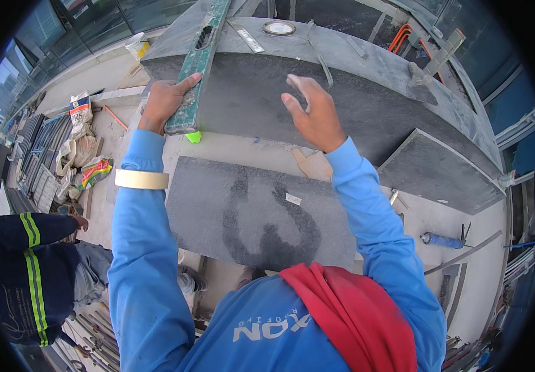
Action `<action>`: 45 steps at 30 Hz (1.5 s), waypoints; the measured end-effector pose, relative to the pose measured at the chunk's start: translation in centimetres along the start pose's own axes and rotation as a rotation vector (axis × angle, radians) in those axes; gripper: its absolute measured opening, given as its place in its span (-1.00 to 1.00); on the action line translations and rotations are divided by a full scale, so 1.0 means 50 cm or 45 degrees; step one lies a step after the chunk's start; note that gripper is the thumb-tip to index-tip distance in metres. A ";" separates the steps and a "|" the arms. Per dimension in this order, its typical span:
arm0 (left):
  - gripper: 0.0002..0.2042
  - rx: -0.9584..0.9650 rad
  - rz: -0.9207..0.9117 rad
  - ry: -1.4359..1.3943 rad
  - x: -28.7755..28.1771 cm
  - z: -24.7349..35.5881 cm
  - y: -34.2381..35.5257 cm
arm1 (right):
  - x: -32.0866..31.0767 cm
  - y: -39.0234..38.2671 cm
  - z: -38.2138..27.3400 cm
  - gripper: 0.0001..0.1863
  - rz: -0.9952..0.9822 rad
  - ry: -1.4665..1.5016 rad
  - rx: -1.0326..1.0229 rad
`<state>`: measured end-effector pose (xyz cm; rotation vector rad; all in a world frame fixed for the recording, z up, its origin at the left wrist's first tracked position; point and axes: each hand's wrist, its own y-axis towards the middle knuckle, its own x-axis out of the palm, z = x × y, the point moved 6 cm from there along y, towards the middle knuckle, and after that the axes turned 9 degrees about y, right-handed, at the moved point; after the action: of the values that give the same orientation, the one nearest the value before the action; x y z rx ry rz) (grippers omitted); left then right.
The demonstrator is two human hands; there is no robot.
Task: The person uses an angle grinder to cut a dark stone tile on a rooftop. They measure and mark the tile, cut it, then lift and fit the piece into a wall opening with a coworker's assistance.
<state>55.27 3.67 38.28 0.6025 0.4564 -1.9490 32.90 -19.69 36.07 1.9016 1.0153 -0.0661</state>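
Note:
My left hand (166,104) is closed around the near end of a long green spirit level (200,77). The level lies across the top of a low wall faced with dark grey stone (245,93), its far end running out of the upper edge. A bright green piece (193,137) shows just under its near end. My right hand (312,115) is raised in front of the dark face, fingers apart and holding nothing. Below both hands a loose grey stone slab (202,208) lies flat with dark wet marks. A roll of tape (142,179) rings my left forearm.
Another grey slab (447,170) leans at the right, with a blue caulking gun (442,240) near it. A trowel (421,87) and a round metal-rimmed disc (278,28) rest on the wall top. Bags (81,118) lie left. A person in dark navy (13,273) is at lower left.

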 end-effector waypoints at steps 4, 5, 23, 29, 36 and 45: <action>-0.60 0.183 0.136 -0.232 0.034 -0.085 -0.252 | 0.093 0.239 0.068 -0.67 -0.190 -0.445 0.046; -0.61 0.073 0.175 -0.251 0.048 -0.127 -0.316 | 0.125 0.276 0.087 -0.69 -0.231 -0.516 0.026; -0.39 0.104 0.744 -0.091 0.271 -0.370 -0.662 | 0.236 0.379 0.188 -0.68 -0.600 -0.929 -0.070; -0.45 -0.013 0.722 -0.218 0.387 -0.327 -0.638 | 0.128 -0.038 -0.076 -0.46 -0.469 0.508 0.171; -0.48 -0.132 0.642 -0.420 0.585 -0.285 -0.691 | 0.234 -0.350 -0.083 0.04 -0.871 0.207 0.662; -0.32 -0.429 0.404 -0.679 0.609 -0.433 -0.686 | 0.032 -0.484 0.077 0.00 -0.928 0.088 0.206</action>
<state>17.57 8.49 4.70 -0.0678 0.3145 -1.5964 19.09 -16.56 16.00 1.5856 1.7477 -0.5165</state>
